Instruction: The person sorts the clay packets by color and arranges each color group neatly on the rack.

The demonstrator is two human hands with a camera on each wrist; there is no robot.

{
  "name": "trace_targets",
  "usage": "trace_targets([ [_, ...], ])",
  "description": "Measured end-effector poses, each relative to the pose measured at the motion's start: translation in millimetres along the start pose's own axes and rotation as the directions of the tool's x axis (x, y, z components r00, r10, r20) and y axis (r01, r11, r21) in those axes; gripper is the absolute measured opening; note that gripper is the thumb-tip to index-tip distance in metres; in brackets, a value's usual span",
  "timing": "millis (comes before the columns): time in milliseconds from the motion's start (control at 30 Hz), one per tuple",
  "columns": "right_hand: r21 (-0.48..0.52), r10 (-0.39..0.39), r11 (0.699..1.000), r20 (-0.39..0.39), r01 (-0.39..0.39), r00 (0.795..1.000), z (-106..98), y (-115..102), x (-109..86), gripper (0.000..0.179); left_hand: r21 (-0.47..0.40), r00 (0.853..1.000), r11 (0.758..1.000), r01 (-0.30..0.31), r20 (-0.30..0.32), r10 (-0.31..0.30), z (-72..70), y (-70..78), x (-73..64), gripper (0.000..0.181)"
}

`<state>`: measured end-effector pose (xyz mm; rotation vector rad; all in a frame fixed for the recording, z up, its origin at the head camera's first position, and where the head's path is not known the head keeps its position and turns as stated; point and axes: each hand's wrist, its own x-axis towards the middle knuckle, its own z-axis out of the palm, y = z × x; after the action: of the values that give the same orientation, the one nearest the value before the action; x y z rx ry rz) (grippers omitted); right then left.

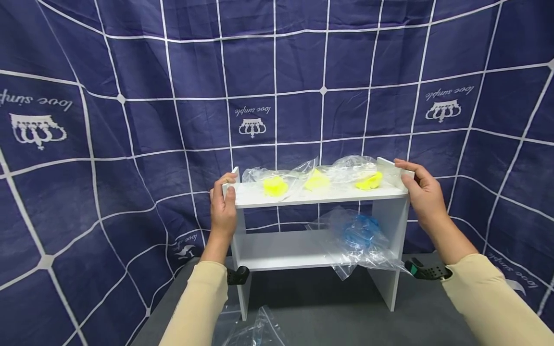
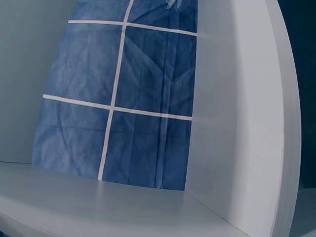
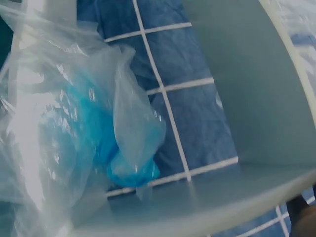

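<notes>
A white two-tier shelf (image 1: 285, 250) stands on the dark tabletop. My left hand (image 1: 223, 209) grips the top of its left side panel, thumb in front and fingers over the edge. At the other end my right hand (image 1: 426, 197) holds the top of the right side panel the same way. Clear plastic bags with a yellow lump (image 1: 275, 186), a second yellow lump (image 1: 317, 180) and a third yellow lump (image 1: 369, 181) lie on the upper board. On the lower board, toward the right, a clear bag (image 3: 44, 148) holds something blue (image 3: 106, 138) and hangs over the front edge.
More clear zip bags (image 1: 259, 331) lie on the dark tabletop (image 1: 320, 317) in front of the shelf's left leg. A blue curtain (image 1: 298, 62) with white grid lines hangs behind the shelf and along both sides.
</notes>
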<state>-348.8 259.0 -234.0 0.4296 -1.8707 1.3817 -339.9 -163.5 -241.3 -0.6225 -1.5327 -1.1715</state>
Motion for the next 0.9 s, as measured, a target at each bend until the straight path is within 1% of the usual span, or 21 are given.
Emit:
trace_targets([
  [67, 0.065, 0.006, 0.998, 0.041, -0.008, 0.999, -4.7, 4.8, -0.2, 0.035, -0.001, 1.0, 1.0, -0.003, 0.002, 0.003, 0.9, 0.5, 0.2, 0.016],
  [167, 0.12, -0.001, 0.993, 0.093, -0.01, 0.996, -10.3, 7.8, -0.1, 0.036, -0.005, 1.0, 1.0, -0.008, 0.003, 0.008, 2.3, 1.0, 1.3, 0.017],
  [233, 0.137, -0.007, 0.991, 0.109, -0.008, 0.994, -12.5, 8.3, 0.2, 0.036, -0.011, 1.0, 1.0, -0.013, 0.006, 0.013, 3.1, 1.1, 2.4, 0.017],
  [400, 0.118, -0.012, 0.993, 0.119, -0.002, 0.993, -12.5, 9.4, 0.6, 0.035, -0.027, 1.0, 1.0, -0.011, 0.013, 0.012, 2.7, -0.3, 2.2, 0.019],
  [500, 0.108, -0.01, 0.994, 0.118, -0.003, 0.993, -10.2, 11.1, -0.2, 0.034, -0.084, 0.999, 0.996, 0.023, 0.045, -0.019, -0.8, -2.2, -1.9, 0.026],
  [567, 0.102, -0.009, 0.995, 0.114, -0.002, 0.993, -8.9, 11.6, -0.4, 0.033, -0.126, 0.995, 0.99, 0.068, 0.087, -0.057, -4.6, -4.0, -5.1, 0.033],
  [633, 0.097, -0.015, 0.995, 0.114, 0.004, 0.993, -7.7, 12.0, -0.4, 0.033, -0.152, 0.986, 0.981, 0.121, 0.136, -0.101, -9.8, -8.2, -9.5, 0.042],
  [700, 0.098, -0.018, 0.995, 0.112, 0.007, 0.994, -6.5, 12.1, -0.1, 0.033, -0.146, 0.971, 0.973, 0.178, 0.185, -0.15, -16.0, -13.5, -14.2, 0.049],
  [800, 0.098, -0.021, 0.995, 0.107, 0.01, 0.994, -5.6, 11.7, 0.5, 0.033, -0.075, 0.941, 0.965, 0.251, 0.253, -0.225, -26.7, -19.3, -21.7, 0.057],
  [867, 0.091, -0.017, 0.996, 0.102, 0.008, 0.995, -6.1, 11.2, 0.5, 0.033, -0.006, 0.92, 0.962, 0.274, 0.293, -0.26, -34.4, -19.6, -26.6, 0.06],
  [900, 0.088, -0.016, 0.996, 0.1, 0.007, 0.995, -6.8, 11.0, 0.2, 0.033, 0.037, 0.912, 0.962, 0.271, 0.309, -0.269, -38.3, -18.7, -29.4, 0.061],
])
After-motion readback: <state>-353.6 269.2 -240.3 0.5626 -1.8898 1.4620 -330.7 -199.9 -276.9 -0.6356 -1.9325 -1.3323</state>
